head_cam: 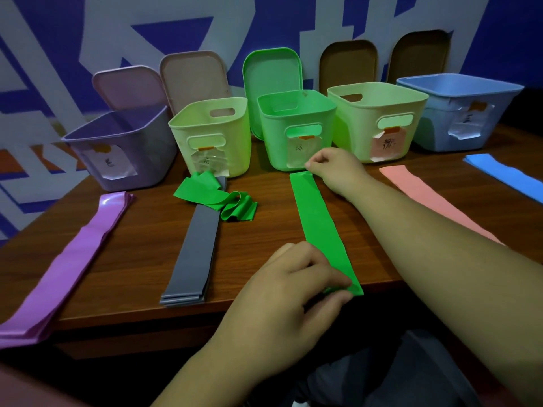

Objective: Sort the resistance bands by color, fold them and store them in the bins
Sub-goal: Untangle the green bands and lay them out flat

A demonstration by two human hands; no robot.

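On table, both hands' fingers pinch green band ends.

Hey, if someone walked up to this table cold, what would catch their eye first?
A flat bright green rubber band lies mid-table, right hand pinching its far end, left hand its near end. Behind stand five open plastic bins; a crumpled green band rests on the stacked grey bands.

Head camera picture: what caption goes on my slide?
Left hand and right hand pinch a green band flat on the table.
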